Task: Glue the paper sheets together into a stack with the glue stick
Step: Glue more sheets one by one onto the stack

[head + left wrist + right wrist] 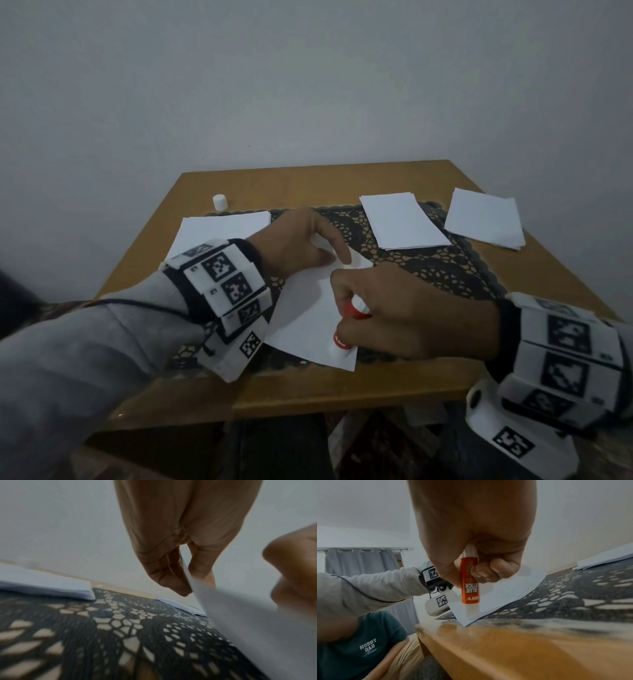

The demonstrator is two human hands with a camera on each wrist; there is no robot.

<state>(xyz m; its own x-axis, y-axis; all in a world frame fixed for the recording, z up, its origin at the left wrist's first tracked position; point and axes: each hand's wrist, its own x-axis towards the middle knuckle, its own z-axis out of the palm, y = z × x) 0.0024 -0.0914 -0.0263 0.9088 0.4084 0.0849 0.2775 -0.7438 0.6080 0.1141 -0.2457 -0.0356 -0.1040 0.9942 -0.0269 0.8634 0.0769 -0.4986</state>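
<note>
A white paper sheet (pixel 308 318) lies on the black lace mat (pixel 442 267) near the table's front edge. My right hand (pixel 394 315) grips an orange-and-white glue stick (pixel 470 588), held upside down with its tip pressed on the sheet's near corner (pixel 471 615). My left hand (pixel 301 243) pinches the sheet's far corner between thumb and fingers (pixel 171 580) and lifts it slightly. The sheet (pixel 257 622) shows blurred in the left wrist view.
Three paper piles lie on the wooden table (pixel 342 394): one at the left (pixel 219 229), one at the middle back (pixel 400 219), one at the far right (pixel 486 219). A white glue cap (pixel 219 201) stands at the back left. A wall is behind.
</note>
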